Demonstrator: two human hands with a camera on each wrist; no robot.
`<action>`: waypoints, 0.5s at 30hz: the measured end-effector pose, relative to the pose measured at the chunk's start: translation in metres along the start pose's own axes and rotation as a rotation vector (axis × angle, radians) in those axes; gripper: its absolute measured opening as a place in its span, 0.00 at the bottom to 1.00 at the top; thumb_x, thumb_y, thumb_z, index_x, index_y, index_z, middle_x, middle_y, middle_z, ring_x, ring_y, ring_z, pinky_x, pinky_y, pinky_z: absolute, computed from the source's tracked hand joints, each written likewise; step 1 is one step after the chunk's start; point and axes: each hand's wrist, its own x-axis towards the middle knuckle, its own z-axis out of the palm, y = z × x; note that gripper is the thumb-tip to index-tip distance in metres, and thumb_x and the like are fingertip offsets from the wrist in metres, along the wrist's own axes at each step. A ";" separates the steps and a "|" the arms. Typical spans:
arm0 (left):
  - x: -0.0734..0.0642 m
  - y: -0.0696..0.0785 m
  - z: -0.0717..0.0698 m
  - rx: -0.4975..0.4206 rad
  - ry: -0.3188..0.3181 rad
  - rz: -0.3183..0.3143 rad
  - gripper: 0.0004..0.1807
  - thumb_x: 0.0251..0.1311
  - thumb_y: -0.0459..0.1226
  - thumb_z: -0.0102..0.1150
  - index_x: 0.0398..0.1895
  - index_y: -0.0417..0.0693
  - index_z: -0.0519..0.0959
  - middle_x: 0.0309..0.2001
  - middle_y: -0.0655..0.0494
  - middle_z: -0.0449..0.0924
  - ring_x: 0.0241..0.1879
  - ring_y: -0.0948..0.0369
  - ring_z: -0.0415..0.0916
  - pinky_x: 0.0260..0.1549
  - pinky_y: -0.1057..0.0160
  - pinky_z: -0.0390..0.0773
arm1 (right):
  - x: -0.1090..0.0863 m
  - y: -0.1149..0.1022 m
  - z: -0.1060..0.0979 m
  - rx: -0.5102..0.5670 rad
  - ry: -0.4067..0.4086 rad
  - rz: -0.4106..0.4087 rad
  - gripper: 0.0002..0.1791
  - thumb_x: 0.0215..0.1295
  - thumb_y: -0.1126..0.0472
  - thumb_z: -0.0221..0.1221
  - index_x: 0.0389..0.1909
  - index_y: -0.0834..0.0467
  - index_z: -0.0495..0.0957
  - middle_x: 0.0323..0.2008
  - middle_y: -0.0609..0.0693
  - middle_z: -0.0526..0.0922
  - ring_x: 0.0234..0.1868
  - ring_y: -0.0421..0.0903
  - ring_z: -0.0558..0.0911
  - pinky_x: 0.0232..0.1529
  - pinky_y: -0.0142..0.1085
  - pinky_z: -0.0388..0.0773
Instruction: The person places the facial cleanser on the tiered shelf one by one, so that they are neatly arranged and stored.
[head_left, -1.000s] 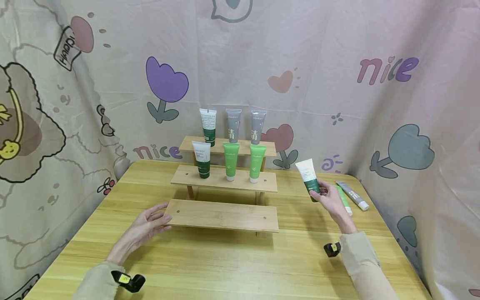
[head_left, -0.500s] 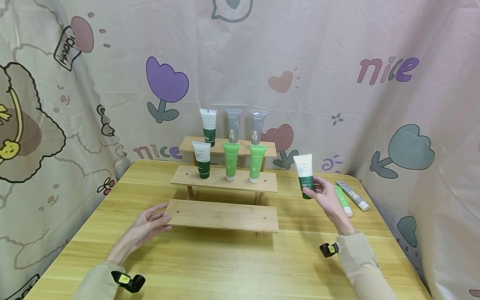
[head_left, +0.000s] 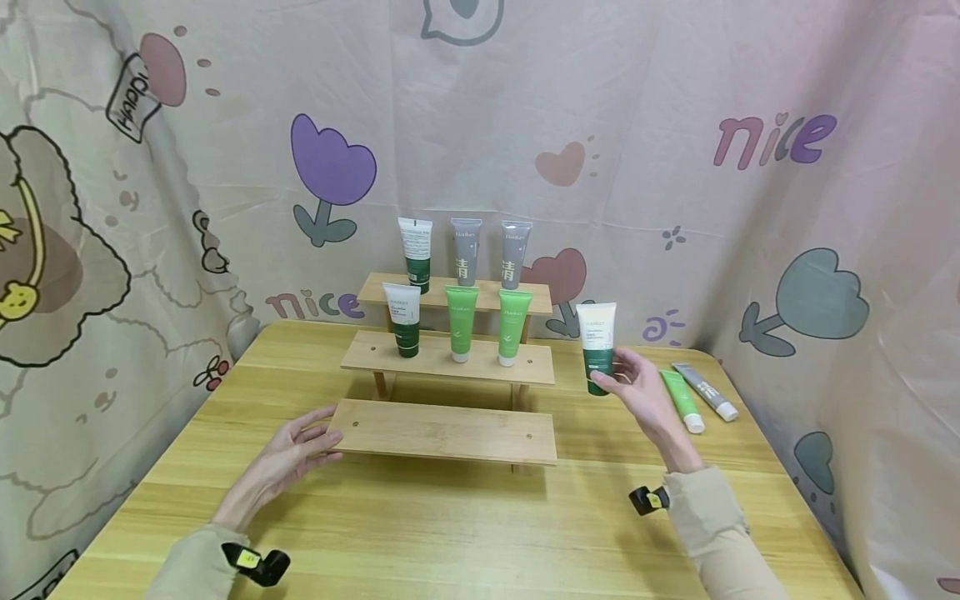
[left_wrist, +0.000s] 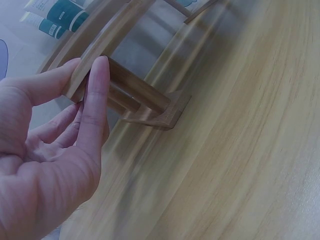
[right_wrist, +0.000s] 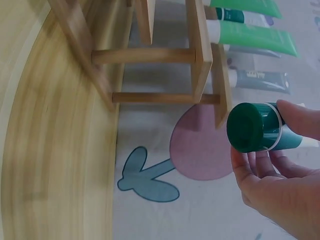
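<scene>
My right hand (head_left: pixel 643 393) holds a white and dark-green squeeze tube (head_left: pixel 597 333) upright, cap down, in the air to the right of a three-step wooden display stand (head_left: pixel 450 429). In the right wrist view, the thumb and fingers pinch the tube around its green cap end (right_wrist: pixel 255 127). At the left end of the stand's lowest board, my left hand (head_left: pixel 296 450) grips the edge; the left wrist view shows the board (left_wrist: pixel 100 55) between its thumb and fingers. The middle step bears a white-green tube (head_left: pixel 405 317) and two bright green tubes (head_left: pixel 462 321).
On the top step stand another white-green tube (head_left: pixel 417 250) and two grey tubes (head_left: pixel 467 250). A green tube (head_left: pixel 681 400) and a grey tube (head_left: pixel 707 390) lie on the table (head_left: pixel 450 533) at the right. A printed curtain (head_left: pixel 630 100) hangs behind.
My right hand has moved a little left with the white-green tube, which has turned from tilted to upright with its front label facing the head camera. The left hand stays on the stand.
</scene>
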 end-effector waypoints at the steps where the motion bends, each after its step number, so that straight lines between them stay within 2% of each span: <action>1: 0.000 0.000 0.000 0.002 0.000 0.000 0.42 0.74 0.32 0.52 0.78 0.29 0.37 0.60 0.46 0.64 0.50 0.67 0.77 0.54 0.65 0.87 | 0.000 -0.001 0.001 -0.001 0.001 -0.003 0.31 0.69 0.67 0.61 0.70 0.70 0.63 0.59 0.67 0.73 0.49 0.33 0.75 0.51 0.17 0.77; 15: 0.000 0.000 0.000 0.000 -0.006 0.003 0.42 0.74 0.32 0.52 0.78 0.29 0.37 0.60 0.48 0.65 0.50 0.67 0.77 0.55 0.65 0.87 | 0.002 -0.011 0.026 0.031 -0.007 -0.058 0.27 0.63 0.69 0.65 0.63 0.69 0.71 0.50 0.60 0.80 0.45 0.36 0.79 0.50 0.22 0.81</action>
